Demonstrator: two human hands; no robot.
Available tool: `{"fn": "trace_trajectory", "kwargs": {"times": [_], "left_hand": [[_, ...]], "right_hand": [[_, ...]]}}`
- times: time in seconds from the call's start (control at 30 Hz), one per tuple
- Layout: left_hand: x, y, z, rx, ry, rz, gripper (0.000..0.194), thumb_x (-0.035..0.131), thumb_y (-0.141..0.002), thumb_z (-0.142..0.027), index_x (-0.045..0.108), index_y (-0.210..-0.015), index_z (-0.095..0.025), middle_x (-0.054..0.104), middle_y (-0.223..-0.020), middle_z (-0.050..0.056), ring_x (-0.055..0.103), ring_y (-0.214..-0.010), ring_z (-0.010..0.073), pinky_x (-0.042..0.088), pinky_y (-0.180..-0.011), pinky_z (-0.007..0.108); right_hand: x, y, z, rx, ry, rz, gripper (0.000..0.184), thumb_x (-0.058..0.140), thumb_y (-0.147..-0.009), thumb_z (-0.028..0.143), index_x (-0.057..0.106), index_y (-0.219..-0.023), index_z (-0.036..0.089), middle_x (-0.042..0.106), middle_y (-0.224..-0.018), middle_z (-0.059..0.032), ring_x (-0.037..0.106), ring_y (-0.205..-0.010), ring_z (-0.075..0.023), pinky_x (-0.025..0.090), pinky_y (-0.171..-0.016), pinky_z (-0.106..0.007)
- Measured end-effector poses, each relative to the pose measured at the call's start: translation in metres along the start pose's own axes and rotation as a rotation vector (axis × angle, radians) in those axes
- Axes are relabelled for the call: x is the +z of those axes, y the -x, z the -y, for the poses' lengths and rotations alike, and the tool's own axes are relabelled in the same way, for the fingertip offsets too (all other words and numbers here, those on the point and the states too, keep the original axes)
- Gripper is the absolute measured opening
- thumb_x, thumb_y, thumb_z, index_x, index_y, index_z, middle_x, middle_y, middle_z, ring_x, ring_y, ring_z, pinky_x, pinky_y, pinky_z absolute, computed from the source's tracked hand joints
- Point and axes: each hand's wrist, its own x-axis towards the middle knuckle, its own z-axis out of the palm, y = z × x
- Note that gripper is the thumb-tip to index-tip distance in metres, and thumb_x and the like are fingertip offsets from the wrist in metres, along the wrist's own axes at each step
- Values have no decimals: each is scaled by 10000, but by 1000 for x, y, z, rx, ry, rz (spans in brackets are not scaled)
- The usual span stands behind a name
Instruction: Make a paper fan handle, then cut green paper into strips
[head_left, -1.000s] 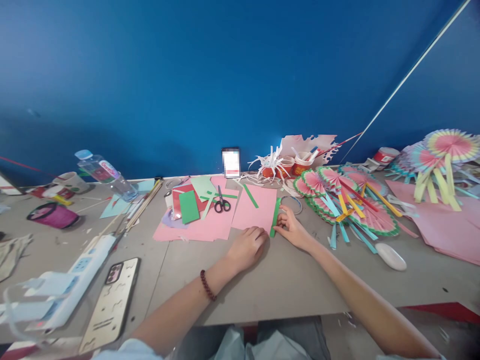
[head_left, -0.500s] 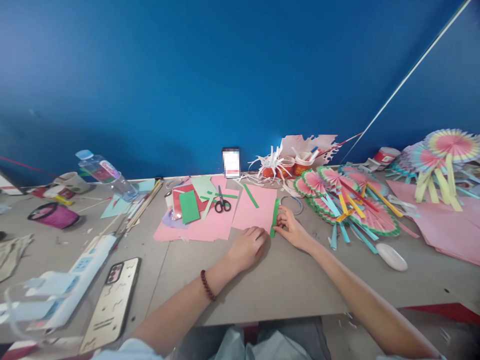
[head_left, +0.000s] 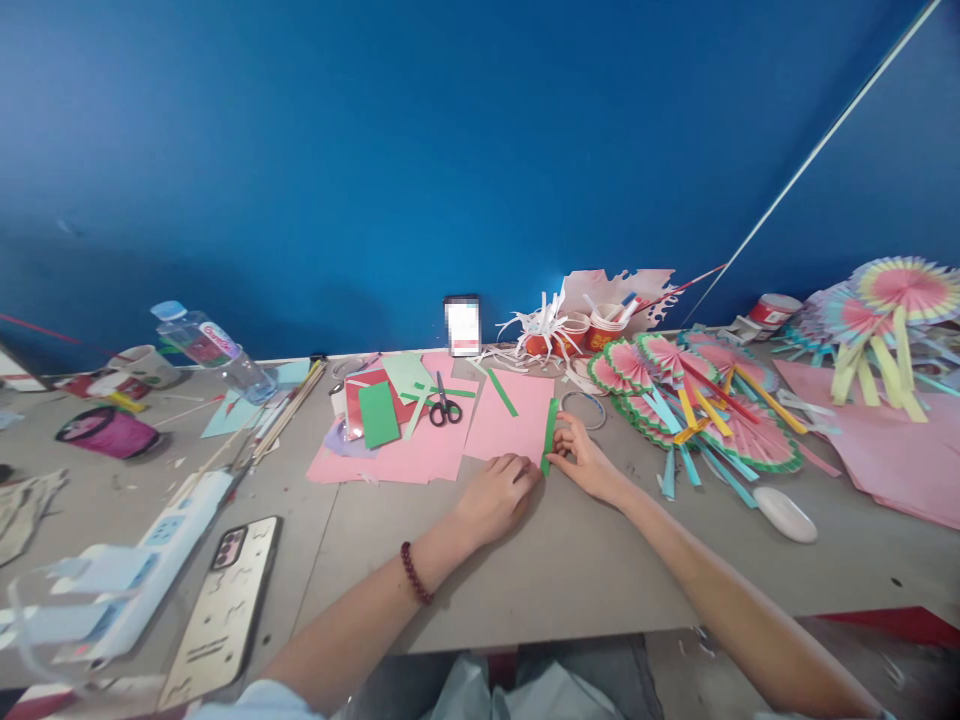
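A pink paper sheet (head_left: pixel 510 430) lies flat on the table, with a green paper strip (head_left: pixel 550 428) along its right edge. My left hand (head_left: pixel 499 492) rests palm down on the sheet's near edge, its fingers lying loosely on the paper. At the right edge, my right hand (head_left: pixel 583 460) has thumb and fingertips on the green strip, pinching it against the sheet. Another green strip (head_left: pixel 502 392) lies loose on the upper part of the sheet. Black scissors (head_left: pixel 445 408) are just to the left, on more pink paper.
Folded paper fans (head_left: pixel 675 390) and a white computer mouse (head_left: pixel 784 514) are at right. Paper cups (head_left: pixel 604 325) and a small phone (head_left: pixel 463 325) stand by the wall. At left are a water bottle (head_left: pixel 214 345), a power strip (head_left: pixel 161 560) and a patterned phone (head_left: pixel 223 605).
My left hand has shifted very slightly to the right, closer to the green strip. My right hand stays at the strip.
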Motion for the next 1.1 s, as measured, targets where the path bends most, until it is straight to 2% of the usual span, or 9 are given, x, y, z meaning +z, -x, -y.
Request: {"fn": "trace_trajectory", "kwargs": {"times": [0.2, 0.47, 0.83, 0.97, 1.1], "left_hand": [[-6, -1, -3, -3, -5, 51, 394, 475, -922, -107, 531, -1297, -215, 614, -1194, 92, 560, -1122, 238, 494, -959, 394], [-6, 0, -3, 2, -32, 111, 439, 532, -906, -142, 507, -1339, -209, 603, -1237, 87, 534, -1148, 254, 480, -976, 400], [-7, 0, -3, -3, -24, 107, 421, 524, -905, -122, 526, -1315, -218, 586, -1232, 89, 526, -1155, 247, 476, -977, 399], [-4, 0, -3, 1, -22, 88, 404, 518, -915, -135, 530, -1312, -209, 591, -1228, 84, 525, -1140, 247, 477, -974, 398], [-6, -1, -4, -8, -16, 104, 411, 509, -913, -128, 534, -1312, -226, 594, -1238, 86, 532, -1151, 245, 480, -976, 405]], "right_hand": [[2, 1, 1, 8, -12, -23, 597, 621, -834, 286, 301, -1337, 253, 566, -818, 20, 611, -739, -192, 541, -761, -409], [2, 1, 0, 13, 1, -22, 615, 602, -833, 293, 266, -1346, 252, 586, -838, 27, 618, -766, -186, 535, -796, -416], [4, 2, 6, 35, -25, -51, 597, 611, -806, 277, 286, -1307, 267, 592, -815, 25, 612, -738, -190, 521, -767, -399], [6, 1, 12, 27, -15, -89, 519, 599, -817, 295, 361, -1277, 252, 570, -766, 40, 600, -709, -180, 525, -738, -373], [5, -1, 14, 23, 71, -149, 305, 620, -809, 362, 511, -1064, 236, 612, -757, 6, 607, -716, -192, 525, -696, -351]]}}
